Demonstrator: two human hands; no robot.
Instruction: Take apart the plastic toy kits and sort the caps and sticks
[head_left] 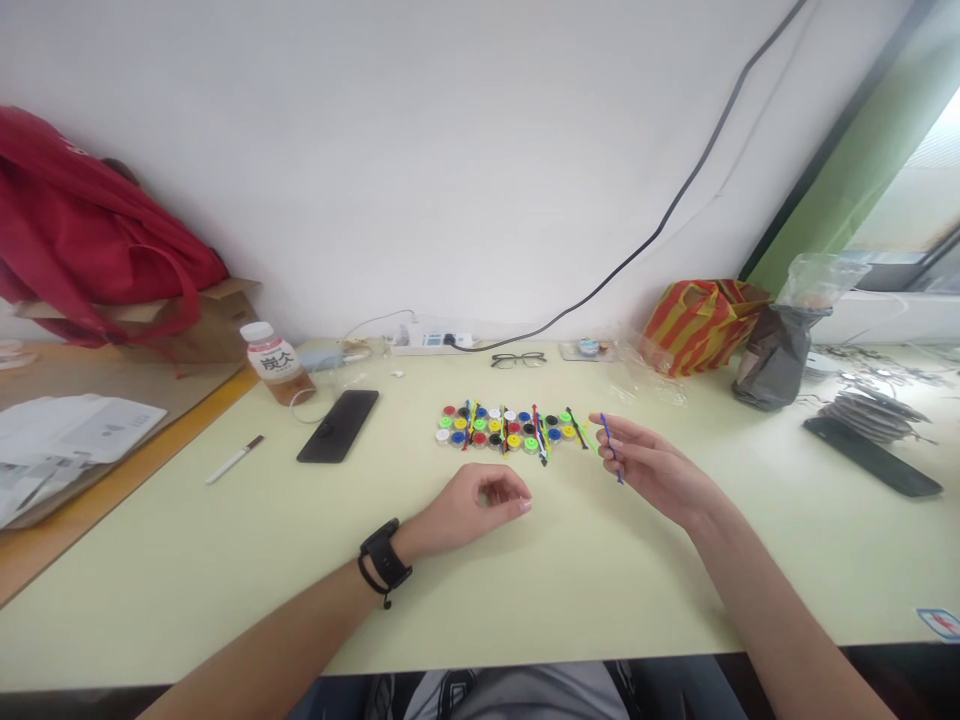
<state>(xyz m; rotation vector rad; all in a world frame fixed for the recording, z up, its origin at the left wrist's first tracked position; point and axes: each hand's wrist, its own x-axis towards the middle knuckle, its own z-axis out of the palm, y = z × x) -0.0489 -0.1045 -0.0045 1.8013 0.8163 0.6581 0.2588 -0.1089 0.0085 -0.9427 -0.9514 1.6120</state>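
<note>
A cluster of small round coloured caps (504,428) lies in rows on the pale yellow-green table (525,580), with several thin coloured sticks laid across them. My right hand (651,465) hovers just right of the cluster and pinches a thin blue stick (610,447) between its fingers. My left hand (480,505) rests on the table in front of the cluster, fingers curled in loosely; what they hold, if anything, is hidden. A black watch (384,560) is on my left wrist.
A black phone (338,425), a white pen (234,460) and a drink bottle (276,364) lie at left. Glasses (518,359) and a power strip (433,342) sit near the wall. A striped bag (701,322), a grey pouch (772,355) and another phone (874,456) are at right.
</note>
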